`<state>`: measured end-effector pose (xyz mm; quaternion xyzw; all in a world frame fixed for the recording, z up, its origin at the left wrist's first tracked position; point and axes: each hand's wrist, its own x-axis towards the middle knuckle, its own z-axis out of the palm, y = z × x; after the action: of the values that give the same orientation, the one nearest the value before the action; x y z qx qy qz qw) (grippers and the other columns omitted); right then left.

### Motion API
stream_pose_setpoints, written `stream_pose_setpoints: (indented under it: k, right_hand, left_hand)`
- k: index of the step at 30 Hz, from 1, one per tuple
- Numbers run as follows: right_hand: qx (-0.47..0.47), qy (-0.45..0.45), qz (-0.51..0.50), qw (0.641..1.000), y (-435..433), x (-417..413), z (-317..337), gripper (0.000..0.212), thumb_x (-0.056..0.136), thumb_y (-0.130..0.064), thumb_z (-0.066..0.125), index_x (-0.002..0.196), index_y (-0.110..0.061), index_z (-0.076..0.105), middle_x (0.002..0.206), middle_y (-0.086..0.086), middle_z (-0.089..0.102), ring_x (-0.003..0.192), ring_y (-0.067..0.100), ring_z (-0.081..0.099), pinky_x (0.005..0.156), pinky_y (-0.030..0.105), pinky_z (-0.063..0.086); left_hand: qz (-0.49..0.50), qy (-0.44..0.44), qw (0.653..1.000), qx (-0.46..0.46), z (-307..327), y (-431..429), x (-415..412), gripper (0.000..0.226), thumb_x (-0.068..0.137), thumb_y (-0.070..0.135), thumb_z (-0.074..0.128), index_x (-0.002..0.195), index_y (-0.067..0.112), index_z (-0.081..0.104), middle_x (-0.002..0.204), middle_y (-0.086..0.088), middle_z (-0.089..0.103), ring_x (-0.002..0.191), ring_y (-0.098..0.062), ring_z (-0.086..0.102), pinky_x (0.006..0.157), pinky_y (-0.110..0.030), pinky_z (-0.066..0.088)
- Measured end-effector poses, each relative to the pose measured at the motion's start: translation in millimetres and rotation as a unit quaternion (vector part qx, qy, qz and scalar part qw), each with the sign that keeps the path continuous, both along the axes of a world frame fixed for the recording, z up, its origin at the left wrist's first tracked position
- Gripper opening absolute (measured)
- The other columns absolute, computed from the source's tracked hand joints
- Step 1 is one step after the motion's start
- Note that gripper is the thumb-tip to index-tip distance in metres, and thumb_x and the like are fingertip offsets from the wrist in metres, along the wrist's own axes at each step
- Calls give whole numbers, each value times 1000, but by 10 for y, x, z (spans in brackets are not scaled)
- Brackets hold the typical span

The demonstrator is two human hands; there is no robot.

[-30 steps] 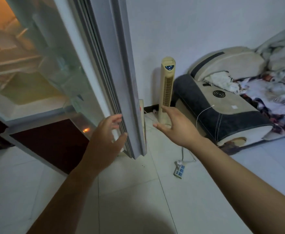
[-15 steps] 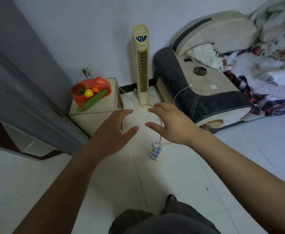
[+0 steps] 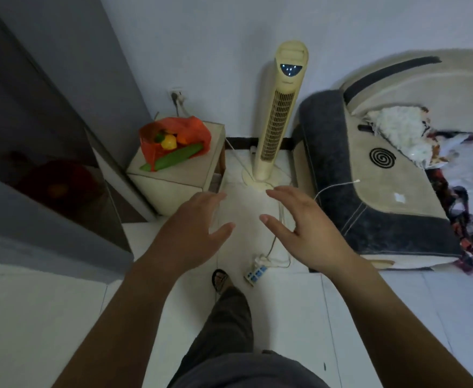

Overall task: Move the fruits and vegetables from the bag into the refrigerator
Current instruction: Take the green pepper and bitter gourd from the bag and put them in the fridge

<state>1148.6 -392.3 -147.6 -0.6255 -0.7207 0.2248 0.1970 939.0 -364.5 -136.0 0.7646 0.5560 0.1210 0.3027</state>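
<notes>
An orange plastic bag (image 3: 194, 128) lies open on a small beige cabinet (image 3: 173, 175) by the wall. A long green cucumber (image 3: 175, 159) sticks out of the bag, with a yellow fruit (image 3: 169, 142) and an orange one behind it. The grey refrigerator (image 3: 42, 121) fills the left side, seen from outside. My left hand (image 3: 192, 233) and my right hand (image 3: 304, 228) hover over the floor, fingers spread, holding nothing, both short of the cabinet.
A tall cream tower fan (image 3: 280, 113) stands right of the cabinet, its cord running to a power strip (image 3: 255, 274) on the tiled floor. A padded bed end (image 3: 384, 191) with bedding is at right. My leg and foot (image 3: 221, 280) show below.
The view swung right, away from the open refrigerator door, to the cabinet and bag. Both hands left the door and now hover lower over the floor. My foot has stepped forward.
</notes>
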Motion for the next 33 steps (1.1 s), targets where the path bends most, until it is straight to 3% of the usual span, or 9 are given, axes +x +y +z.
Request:
stream_pose_setpoints:
  k: [7, 10, 13, 22, 29, 33]
  right_hand:
    - [-8, -40, 35, 999, 1331, -75, 70, 51, 92, -45, 49, 135, -19, 46, 139, 0, 46, 129, 15, 40, 105, 26, 31]
    - [-16, -50, 14, 999, 1779, -90, 3, 52, 91, -49, 43, 133, -19, 47, 137, 1, 48, 126, 18, 44, 103, 39, 39]
    - [-40, -57, 6, 998, 2190, -182, -98, 52, 90, -52, 42, 132, -22, 46, 137, 1, 48, 125, 18, 45, 102, 43, 40]
    - [-81, -80, 196, 974, 3582, -1009, -354, 47, 93, -46, 45, 133, -21, 44, 138, 0, 45, 122, 17, 44, 94, 26, 34]
    - [-120, -96, 312, 938, 4772, -1256, -817, 48, 90, -48, 45, 130, -21, 46, 131, 0, 48, 116, 18, 48, 94, 35, 44]
    - [-112, -121, 342, 925, 5279, -1355, -1084, 48, 91, -43, 49, 132, -20, 43, 134, 2, 46, 119, 21, 45, 94, 34, 39]
  left_hand:
    - [32, -47, 998, 31, 96, 1283, 131, 45, 90, 31, 55, 133, 25, 46, 139, 5, 44, 126, -12, 42, 100, -27, 36]
    - [44, -34, 998, 14, 113, 1741, 63, 47, 89, 33, 56, 134, 25, 45, 140, 5, 44, 124, -14, 43, 100, -31, 39]
    - [81, -3, 997, -12, 23, 2012, -104, 47, 89, 33, 55, 134, 22, 44, 138, 0, 44, 122, -19, 45, 98, -38, 41]
    - [214, 45, 972, -89, -510, 2602, -640, 47, 91, 38, 53, 135, 26, 42, 144, 4, 38, 126, -17, 43, 98, -37, 43]
    - [287, 93, 946, -117, -898, 3391, -833, 45, 91, 38, 48, 134, 26, 42, 143, 5, 37, 125, -18, 41, 94, -35, 42]
    - [300, 106, 940, -124, -1117, 3770, -938, 44, 93, 37, 46, 135, 25, 41, 145, 4, 36, 128, -18, 39, 95, -36, 42]
